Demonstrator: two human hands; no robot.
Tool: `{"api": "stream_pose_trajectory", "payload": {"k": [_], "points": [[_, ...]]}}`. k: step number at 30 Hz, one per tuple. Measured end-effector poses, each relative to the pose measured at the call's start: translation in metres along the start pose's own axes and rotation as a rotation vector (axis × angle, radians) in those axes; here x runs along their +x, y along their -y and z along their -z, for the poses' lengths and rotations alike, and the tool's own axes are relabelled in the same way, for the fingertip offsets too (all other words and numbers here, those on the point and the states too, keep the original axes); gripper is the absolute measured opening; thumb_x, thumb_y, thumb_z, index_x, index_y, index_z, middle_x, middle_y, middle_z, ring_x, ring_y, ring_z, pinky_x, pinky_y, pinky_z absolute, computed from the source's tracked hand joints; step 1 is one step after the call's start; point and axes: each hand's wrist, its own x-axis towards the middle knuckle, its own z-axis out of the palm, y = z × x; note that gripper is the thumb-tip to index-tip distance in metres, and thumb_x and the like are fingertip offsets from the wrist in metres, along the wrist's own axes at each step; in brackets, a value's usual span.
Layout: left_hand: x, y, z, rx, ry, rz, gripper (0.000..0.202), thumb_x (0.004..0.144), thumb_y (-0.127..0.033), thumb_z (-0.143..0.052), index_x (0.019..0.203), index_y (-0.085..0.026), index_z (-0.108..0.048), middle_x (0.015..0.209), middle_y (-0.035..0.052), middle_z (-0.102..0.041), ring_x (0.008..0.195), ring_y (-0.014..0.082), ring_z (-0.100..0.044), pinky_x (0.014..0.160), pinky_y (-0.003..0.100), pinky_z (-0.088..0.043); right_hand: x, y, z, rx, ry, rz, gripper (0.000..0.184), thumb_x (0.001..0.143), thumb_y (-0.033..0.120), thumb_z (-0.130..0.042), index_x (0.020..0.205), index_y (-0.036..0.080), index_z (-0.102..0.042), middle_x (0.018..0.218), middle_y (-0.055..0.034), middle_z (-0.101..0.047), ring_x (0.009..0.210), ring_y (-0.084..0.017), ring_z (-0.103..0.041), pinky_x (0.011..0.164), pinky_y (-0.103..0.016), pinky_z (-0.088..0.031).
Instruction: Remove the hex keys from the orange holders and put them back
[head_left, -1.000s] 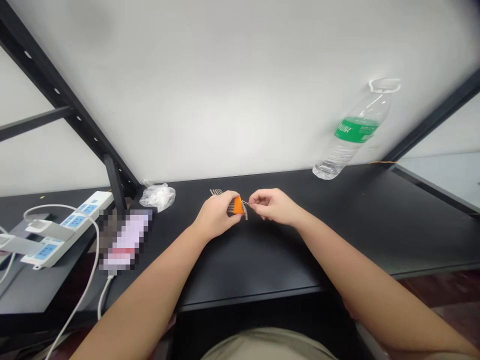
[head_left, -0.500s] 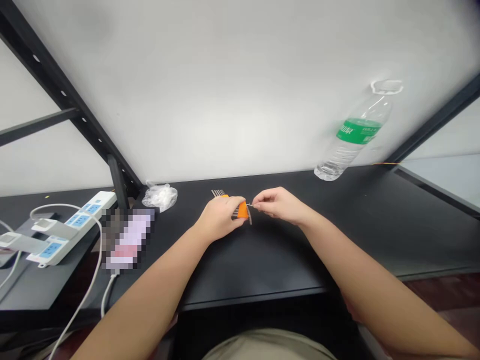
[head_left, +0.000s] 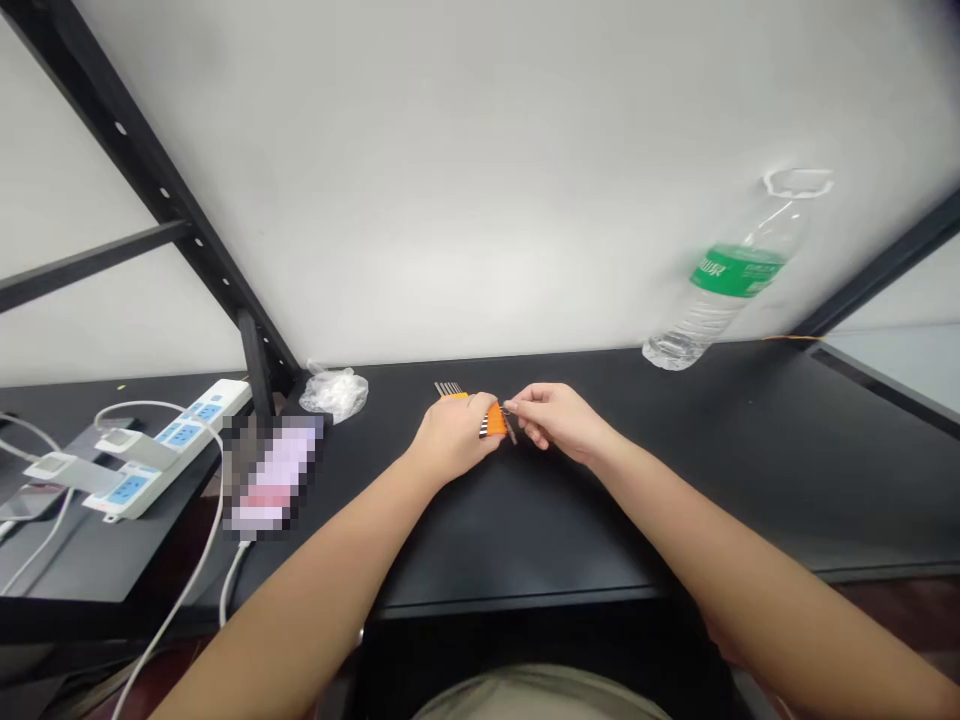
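My left hand (head_left: 453,437) is wrapped round an orange holder (head_left: 493,417) with several thin metal keys in it; their tips (head_left: 448,388) stick out behind the hand. My right hand (head_left: 556,419) pinches a small metal key (head_left: 510,424) right at the holder's end. Both hands rest low over the black table (head_left: 525,520), near its middle and close to the back wall.
A clear water bottle (head_left: 726,292) with a green label stands at the back right. A crumpled plastic bag (head_left: 334,392) lies at the back left. Further left are a blurred phone (head_left: 274,477), a white power strip (head_left: 166,446) with cables, and a black frame post (head_left: 259,368).
My right hand has closed in on the orange holder, bringing the small key up against its end. The view has shifted slightly, so everything sits a little further right.
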Motion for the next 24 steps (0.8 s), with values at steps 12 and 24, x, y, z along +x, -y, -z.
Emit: {"api": "stream_pose_trajectory", "payload": {"k": [12, 24], "points": [[0.000, 0.016, 0.004, -0.053, 0.059, 0.118, 0.046, 0.082, -0.042, -0.076, 0.122, -0.026, -0.060, 0.103, 0.0023, -0.074, 0.091, 0.0238, -0.071, 0.080, 0.034, -0.052, 0.001, -0.004, 0.010, -0.438, -0.002, 0.154, 0.037, 0.095, 0.042, -0.061, 0.123, 0.021, -0.070, 0.076, -0.0014, -0.063, 0.056, -0.013, -0.053, 0.052, -0.027, -0.045], [0.003, 0.026, -0.003, -0.122, 0.080, 0.030, 0.047, 0.078, -0.035, -0.078, 0.121, -0.024, -0.061, 0.107, 0.0066, -0.071, 0.101, 0.0272, -0.066, 0.089, 0.040, -0.052, 0.005, -0.007, 0.002, -1.413, 0.000, 0.305, 0.009, 0.080, 0.013, -0.060, 0.073, 0.018, -0.061, 0.083, -0.0080, -0.064, 0.072, -0.018, -0.058, 0.067, -0.030, -0.041]]}}
